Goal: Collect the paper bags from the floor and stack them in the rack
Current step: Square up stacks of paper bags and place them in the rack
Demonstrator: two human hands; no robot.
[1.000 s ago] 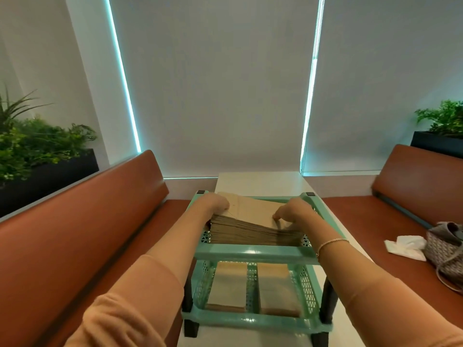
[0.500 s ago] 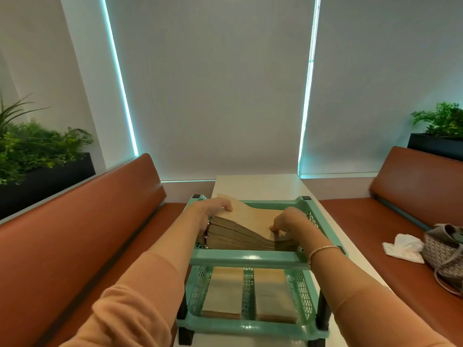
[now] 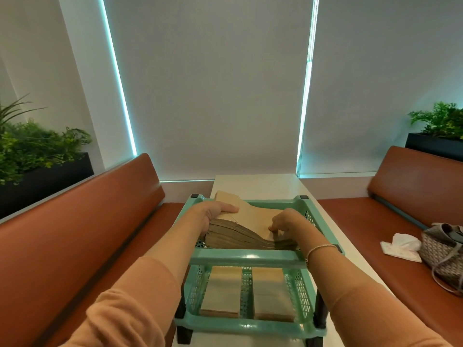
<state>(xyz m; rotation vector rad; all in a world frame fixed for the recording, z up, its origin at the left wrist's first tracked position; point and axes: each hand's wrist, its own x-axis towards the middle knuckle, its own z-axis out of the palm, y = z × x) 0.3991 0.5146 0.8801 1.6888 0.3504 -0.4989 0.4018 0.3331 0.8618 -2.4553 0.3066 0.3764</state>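
A mint-green plastic rack with two tiers stands on a white table. In its top tier lies a thick stack of brown paper bags, tilted up on the left side. My left hand grips the raised left end of that stack, thumb on top. My right hand presses down on the stack's lower right end, fingers curled on the top bag. In the lower tier, two neat piles of brown bags lie side by side.
Brown padded benches run along the left and right. On the right bench sit a woven handbag and a white tissue. Planters with green plants stand behind both benches. Grey window blinds fill the far wall.
The stack's left end has risen higher under my left hand, while my right hand has slid down onto its lower right end. The view shifted slightly downward.
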